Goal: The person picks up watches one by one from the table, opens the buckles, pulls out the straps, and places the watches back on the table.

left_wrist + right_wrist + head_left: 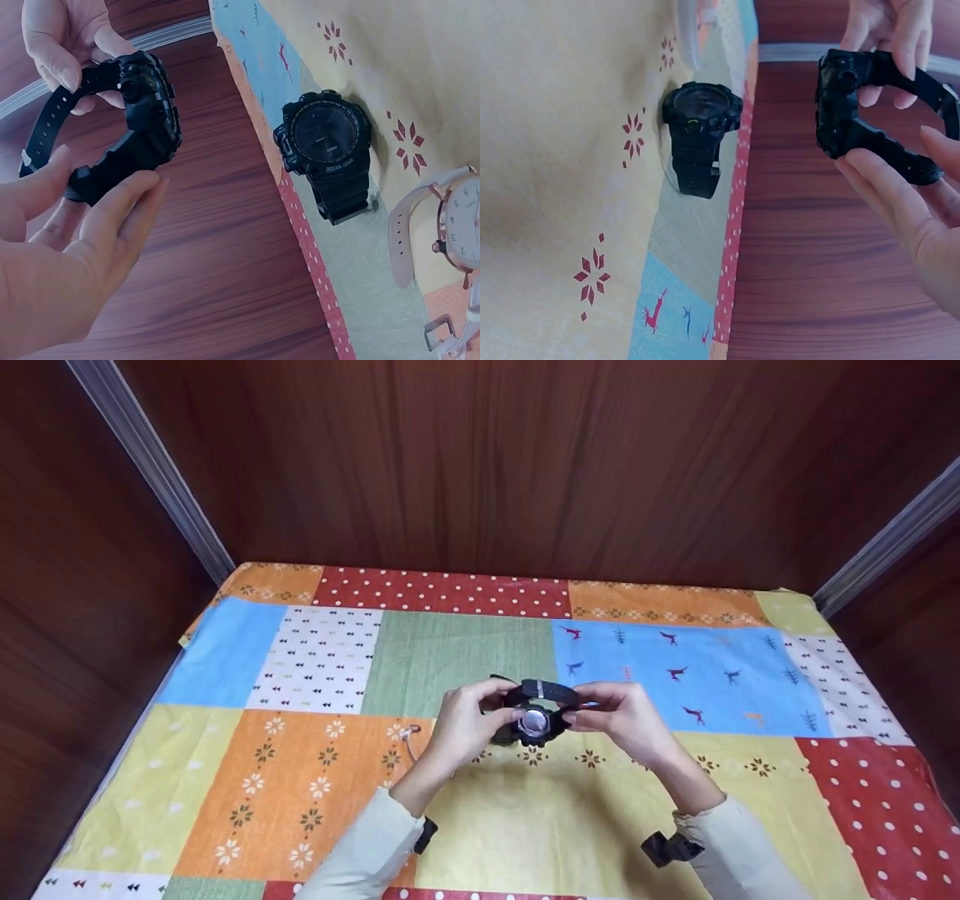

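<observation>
Between my two hands, raised over the cloth, is a black digital sports watch [534, 723] whose strap [46, 124] is bent round into a loop. My left hand [471, 721] pinches one side of the strap between thumb and fingers. On the opposite side, my right hand [624, 714] grips the other strap half. The silvery case back shows in the head view. A second black sports watch [326, 135] lies face up on the cloth below, partly hidden by the left hand in the head view.
A rose-gold watch [466, 217] with a white dial and pale strap lies beside the second black watch. A patchwork cloth [300, 802] covers the table. Dark wood-look panels [480, 465] close off the back and both sides.
</observation>
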Demonstrator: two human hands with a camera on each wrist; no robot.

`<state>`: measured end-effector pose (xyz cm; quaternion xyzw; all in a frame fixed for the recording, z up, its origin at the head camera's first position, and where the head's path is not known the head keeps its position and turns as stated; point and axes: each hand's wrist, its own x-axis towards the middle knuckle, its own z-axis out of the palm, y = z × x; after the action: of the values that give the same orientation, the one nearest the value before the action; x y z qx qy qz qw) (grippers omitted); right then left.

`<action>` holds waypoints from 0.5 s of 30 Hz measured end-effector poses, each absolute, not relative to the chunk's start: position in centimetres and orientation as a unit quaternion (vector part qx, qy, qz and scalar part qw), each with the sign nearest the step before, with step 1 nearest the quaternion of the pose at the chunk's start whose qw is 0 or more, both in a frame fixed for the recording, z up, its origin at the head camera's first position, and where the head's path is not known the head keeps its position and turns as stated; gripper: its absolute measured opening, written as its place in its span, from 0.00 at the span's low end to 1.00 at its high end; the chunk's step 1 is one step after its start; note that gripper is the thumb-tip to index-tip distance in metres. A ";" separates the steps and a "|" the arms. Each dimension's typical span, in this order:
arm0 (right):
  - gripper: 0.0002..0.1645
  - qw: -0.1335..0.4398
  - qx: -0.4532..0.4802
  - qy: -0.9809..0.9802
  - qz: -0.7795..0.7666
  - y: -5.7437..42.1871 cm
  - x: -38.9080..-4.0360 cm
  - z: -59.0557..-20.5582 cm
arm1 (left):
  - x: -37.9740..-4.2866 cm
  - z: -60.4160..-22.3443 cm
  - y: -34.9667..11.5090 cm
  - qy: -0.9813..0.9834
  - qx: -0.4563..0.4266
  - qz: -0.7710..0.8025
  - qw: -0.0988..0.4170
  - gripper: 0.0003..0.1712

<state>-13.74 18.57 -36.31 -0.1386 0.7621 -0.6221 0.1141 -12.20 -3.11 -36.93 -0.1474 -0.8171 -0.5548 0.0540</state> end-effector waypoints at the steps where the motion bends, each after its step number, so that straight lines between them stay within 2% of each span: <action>1: 0.17 0.113 -0.138 0.760 -0.625 18.5 -13.7 -36.3 | -12.2 -36.9 -3.1 -0.819 -0.145 -0.553 0.054 0.14; 15: 0.22 0.127 -0.125 0.710 -0.681 19.2 -13.8 -36.8 | -12.3 -37.4 -3.6 -0.774 -0.119 -0.622 0.006 0.14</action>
<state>-13.81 19.18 -36.76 -0.1249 0.7102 -0.6810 0.1275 -12.31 -3.59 -37.37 -0.1191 -0.7738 -0.6221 0.0063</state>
